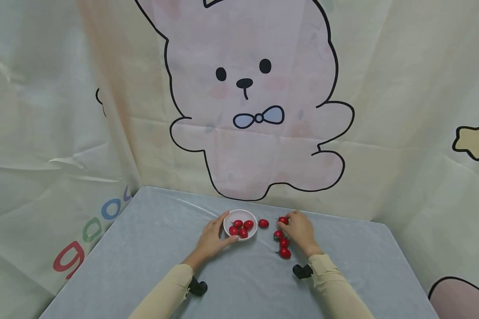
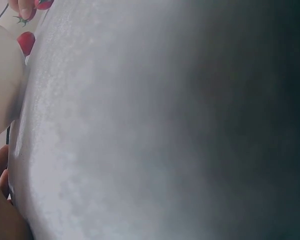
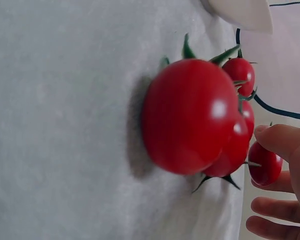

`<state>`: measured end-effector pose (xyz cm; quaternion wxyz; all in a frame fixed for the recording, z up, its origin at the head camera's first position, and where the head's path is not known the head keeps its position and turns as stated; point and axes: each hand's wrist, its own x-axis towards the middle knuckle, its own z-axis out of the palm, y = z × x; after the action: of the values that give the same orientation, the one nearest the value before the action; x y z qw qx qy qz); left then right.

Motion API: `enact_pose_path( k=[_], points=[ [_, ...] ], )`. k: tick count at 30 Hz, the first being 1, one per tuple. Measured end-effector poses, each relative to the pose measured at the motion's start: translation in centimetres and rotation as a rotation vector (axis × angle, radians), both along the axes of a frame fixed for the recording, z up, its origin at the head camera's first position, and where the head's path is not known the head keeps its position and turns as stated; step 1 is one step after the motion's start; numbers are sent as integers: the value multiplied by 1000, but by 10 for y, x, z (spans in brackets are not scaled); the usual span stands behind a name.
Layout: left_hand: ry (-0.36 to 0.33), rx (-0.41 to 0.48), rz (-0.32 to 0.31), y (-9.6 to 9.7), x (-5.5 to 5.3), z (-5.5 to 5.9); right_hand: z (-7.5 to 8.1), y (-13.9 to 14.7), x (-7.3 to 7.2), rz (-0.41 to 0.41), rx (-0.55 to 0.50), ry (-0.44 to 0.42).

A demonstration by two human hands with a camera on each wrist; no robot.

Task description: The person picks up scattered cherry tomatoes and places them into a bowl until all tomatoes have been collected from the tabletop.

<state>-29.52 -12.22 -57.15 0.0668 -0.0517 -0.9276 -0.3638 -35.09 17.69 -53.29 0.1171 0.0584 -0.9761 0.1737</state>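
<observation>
A white bowl (image 1: 241,212) with several cherry tomatoes (image 1: 243,233) in it stands on the table. My left hand (image 1: 212,238) grips the bowl, its thumb on the near rim and its fingers around the left side. My right hand (image 1: 301,229) pinches a cherry tomato (image 3: 265,165) between thumb and fingers; it looks raised off the cloth in the right wrist view. Three loose cherry tomatoes with green stems, the closest one (image 1: 285,253) largest in the right wrist view, lie in a row beside that hand. Another cherry tomato (image 1: 264,223) lies just right of the bowl.
A light grey-blue cloth (image 1: 239,283) covers the table. Behind it hangs a curtain (image 1: 383,133) printed with a cartoon bear, close to the table's far edge. Black wrist cameras (image 1: 198,288) sit below both sleeves.
</observation>
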Motion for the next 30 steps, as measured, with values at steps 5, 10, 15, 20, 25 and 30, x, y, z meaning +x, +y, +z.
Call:
enact_pose_path(
  k=[5, 10, 15, 20, 25, 30],
  points=[
    [18, -3, -1, 0, -1, -1, 8, -4, 4, 9, -11, -1],
    [25, -10, -2, 0, -1, -2, 15, -8, 8, 33, -1, 7],
    [28, -4, 0, -1, -1, -1, 20, -14, 10, 40, -3, 16],
    [16, -6, -1, 0, 0, -1, 26, -21, 14, 39, -11, -4],
    [10, -5, 2, 0, -1, -2, 30, -28, 16, 64, -4, 8],
    [14, -13, 2, -1, -3, -4, 35, -35, 18, 98, -11, 46]
  ],
)
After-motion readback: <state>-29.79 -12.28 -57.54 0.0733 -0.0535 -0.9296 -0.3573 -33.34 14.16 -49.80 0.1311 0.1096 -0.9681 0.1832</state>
